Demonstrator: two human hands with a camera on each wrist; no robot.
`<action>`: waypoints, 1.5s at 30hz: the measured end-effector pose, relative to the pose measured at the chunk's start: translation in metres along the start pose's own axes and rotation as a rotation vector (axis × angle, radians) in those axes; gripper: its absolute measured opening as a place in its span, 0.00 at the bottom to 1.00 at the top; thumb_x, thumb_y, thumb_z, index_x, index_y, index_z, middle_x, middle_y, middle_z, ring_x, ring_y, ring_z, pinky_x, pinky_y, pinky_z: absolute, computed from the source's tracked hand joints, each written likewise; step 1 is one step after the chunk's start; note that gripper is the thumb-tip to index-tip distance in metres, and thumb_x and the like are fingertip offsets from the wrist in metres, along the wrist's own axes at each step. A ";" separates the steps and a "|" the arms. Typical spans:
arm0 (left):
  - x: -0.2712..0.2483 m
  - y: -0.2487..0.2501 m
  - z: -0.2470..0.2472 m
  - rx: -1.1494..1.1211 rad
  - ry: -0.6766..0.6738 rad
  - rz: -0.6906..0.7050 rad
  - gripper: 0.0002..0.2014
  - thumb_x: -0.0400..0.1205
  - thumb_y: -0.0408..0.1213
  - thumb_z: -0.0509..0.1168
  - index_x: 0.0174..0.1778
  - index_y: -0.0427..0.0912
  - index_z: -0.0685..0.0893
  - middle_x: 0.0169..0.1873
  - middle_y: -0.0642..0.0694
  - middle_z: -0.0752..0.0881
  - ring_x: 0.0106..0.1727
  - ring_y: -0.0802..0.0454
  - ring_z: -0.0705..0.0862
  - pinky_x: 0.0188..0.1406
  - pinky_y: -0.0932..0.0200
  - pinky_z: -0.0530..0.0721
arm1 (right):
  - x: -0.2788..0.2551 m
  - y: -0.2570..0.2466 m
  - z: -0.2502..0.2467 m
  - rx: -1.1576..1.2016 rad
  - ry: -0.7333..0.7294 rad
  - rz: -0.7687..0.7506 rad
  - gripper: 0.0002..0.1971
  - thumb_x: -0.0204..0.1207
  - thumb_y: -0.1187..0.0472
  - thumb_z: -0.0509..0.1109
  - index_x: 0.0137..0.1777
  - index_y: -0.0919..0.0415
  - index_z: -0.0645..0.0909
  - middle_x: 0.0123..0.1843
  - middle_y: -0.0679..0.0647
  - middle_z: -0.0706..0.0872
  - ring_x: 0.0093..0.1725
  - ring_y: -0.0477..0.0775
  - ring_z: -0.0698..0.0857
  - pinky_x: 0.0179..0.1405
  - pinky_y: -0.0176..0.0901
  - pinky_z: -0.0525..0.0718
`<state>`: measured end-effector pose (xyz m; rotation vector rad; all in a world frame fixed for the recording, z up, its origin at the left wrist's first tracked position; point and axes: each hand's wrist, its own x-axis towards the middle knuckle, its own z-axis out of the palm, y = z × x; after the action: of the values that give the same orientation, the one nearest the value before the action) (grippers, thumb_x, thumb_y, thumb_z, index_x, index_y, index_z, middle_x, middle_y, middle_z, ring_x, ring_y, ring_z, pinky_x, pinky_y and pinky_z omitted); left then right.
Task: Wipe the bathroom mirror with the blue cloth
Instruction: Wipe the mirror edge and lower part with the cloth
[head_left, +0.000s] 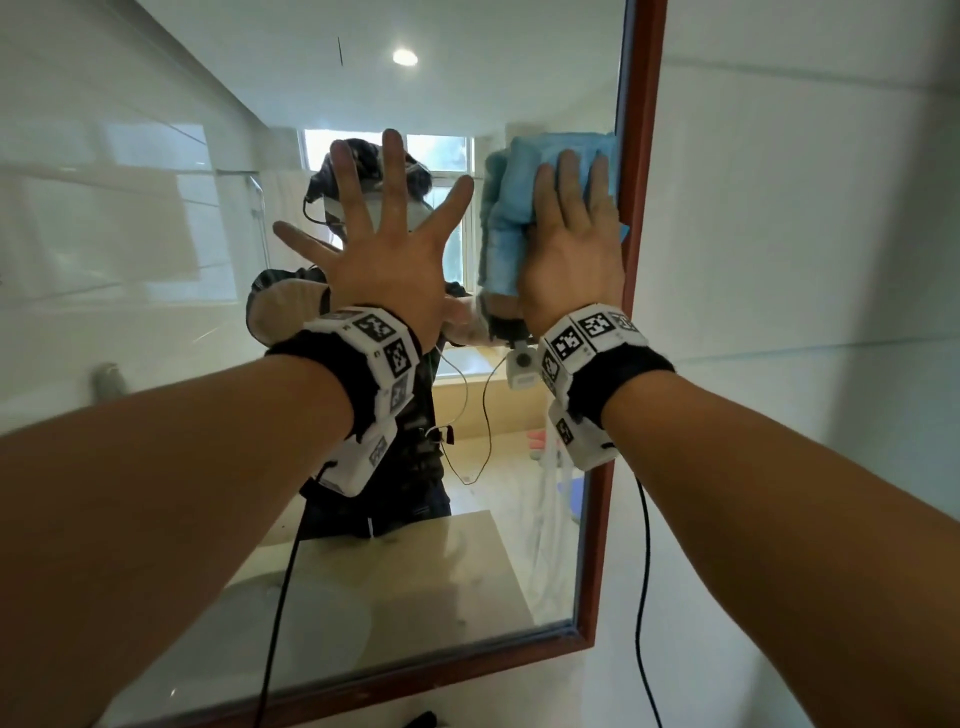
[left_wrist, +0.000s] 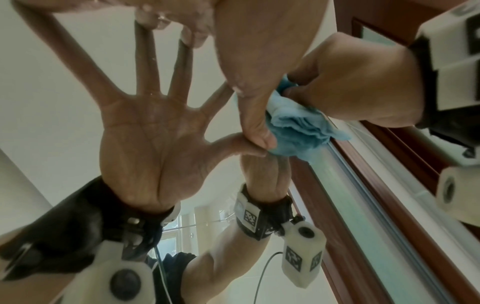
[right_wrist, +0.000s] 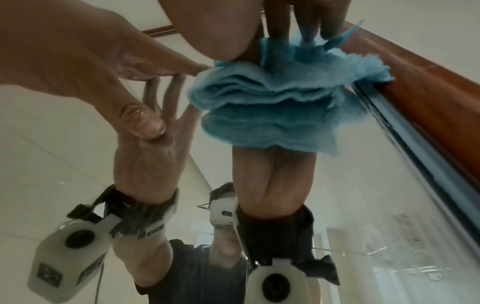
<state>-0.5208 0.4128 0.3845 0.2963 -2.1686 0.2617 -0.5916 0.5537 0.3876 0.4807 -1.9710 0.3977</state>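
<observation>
The bathroom mirror (head_left: 156, 249) has a red-brown wooden frame (head_left: 636, 208). A folded blue cloth (head_left: 519, 171) lies against the glass right beside the frame's right side. My right hand (head_left: 571, 234) presses it there with straight fingers laid flat over it. In the right wrist view the cloth (right_wrist: 272, 98) bunches in layers under the hand and touches the frame (right_wrist: 428, 92). My left hand (head_left: 384, 244) is spread wide on the glass just left of the cloth and holds nothing. Its thumb (left_wrist: 255, 115) ends next to the cloth (left_wrist: 298, 127).
A white tiled wall (head_left: 805, 260) runs to the right of the frame. The mirror's lower rail (head_left: 363, 670) crosses the bottom of the head view. The glass reflects a beige counter (head_left: 415, 571) and the person. Black cables (head_left: 644, 571) hang from both wrist cameras.
</observation>
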 end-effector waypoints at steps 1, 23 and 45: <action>0.000 -0.001 0.001 0.001 0.007 0.003 0.55 0.69 0.65 0.73 0.79 0.74 0.36 0.84 0.41 0.33 0.83 0.27 0.34 0.59 0.06 0.46 | -0.002 -0.002 0.001 -0.027 -0.005 0.005 0.29 0.85 0.58 0.53 0.84 0.66 0.51 0.86 0.64 0.52 0.84 0.69 0.46 0.84 0.60 0.50; -0.007 -0.006 0.000 -0.104 0.046 0.078 0.56 0.54 0.86 0.30 0.83 0.71 0.42 0.85 0.38 0.39 0.84 0.27 0.38 0.58 0.07 0.44 | -0.112 0.017 0.045 0.241 -0.111 0.082 0.45 0.71 0.67 0.70 0.85 0.62 0.48 0.86 0.63 0.47 0.84 0.63 0.43 0.81 0.59 0.44; -0.005 -0.006 0.006 -0.005 0.040 0.052 0.51 0.66 0.76 0.58 0.81 0.73 0.38 0.85 0.39 0.35 0.84 0.29 0.36 0.59 0.06 0.45 | -0.014 0.016 0.011 0.347 0.085 0.040 0.29 0.86 0.54 0.52 0.85 0.60 0.52 0.86 0.61 0.51 0.85 0.60 0.48 0.83 0.51 0.52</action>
<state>-0.5201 0.4060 0.3774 0.2307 -2.1392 0.2894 -0.6023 0.5645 0.3694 0.6323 -1.8372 0.7799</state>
